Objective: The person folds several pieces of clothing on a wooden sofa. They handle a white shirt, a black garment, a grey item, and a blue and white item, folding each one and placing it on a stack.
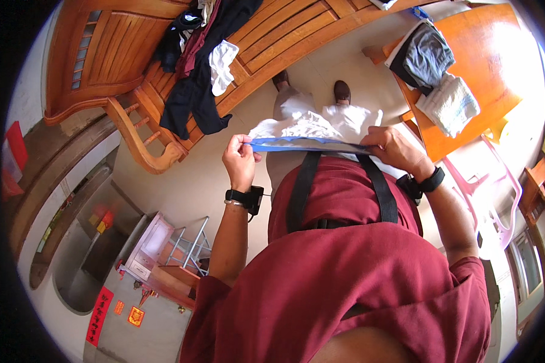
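A white cloth garment [315, 125] with a blue band along its near edge hangs stretched between my two hands, in front of my waist. The left end of the band is pinched between the thumb and fingers of my left hand [241, 159]. At the other end, my right hand [390, 147] grips the edge beside a dark strip. The lower part of the garment is partly blurred, so its exact kind is unclear. Both wrists wear black straps with small devices.
Dark trousers [190, 100], a maroon garment and a white cloth [222, 66] lie on a slatted wooden bench [290, 29]. Folded grey-blue clothing [429, 54] and a folded white towel [452, 105] rest on a wooden table [486, 59]. A pink plastic chair [504, 195] stands at right.
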Available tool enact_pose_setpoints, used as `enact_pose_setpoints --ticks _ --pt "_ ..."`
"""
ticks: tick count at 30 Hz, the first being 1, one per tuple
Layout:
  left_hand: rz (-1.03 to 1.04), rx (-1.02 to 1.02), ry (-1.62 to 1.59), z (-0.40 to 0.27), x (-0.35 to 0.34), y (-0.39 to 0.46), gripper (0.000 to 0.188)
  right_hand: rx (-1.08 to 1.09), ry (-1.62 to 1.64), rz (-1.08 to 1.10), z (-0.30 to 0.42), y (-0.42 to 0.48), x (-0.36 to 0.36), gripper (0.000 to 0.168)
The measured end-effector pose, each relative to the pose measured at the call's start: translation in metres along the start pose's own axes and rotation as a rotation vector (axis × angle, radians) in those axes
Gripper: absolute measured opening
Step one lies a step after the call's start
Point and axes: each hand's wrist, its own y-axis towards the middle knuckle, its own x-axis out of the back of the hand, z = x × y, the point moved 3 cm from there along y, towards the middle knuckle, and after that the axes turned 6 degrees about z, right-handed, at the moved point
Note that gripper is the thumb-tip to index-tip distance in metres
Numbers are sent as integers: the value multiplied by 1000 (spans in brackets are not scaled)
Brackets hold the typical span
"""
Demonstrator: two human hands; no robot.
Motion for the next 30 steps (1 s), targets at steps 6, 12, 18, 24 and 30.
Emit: enact_pose_setpoints --ticks 6,12,18,24,30 --pt "86 -83 -63 -50 -39 -18 16 25 -90 -172 -10 -29 22 11" --pt "42 -461 327 -129 -46 -4 22 -22 64 -771 -11 -49 96 20" --pt "16 -812 471 -234 -31 -41 20 118 58 -714 32 -105 131 44" --pt "402 -990 678 -275 -25 -104 15 162 546 -365 42 -163 104 45" --pt "1149 -454 165 -243 -25 -132 13 66 937 34 45 -198 67 50"
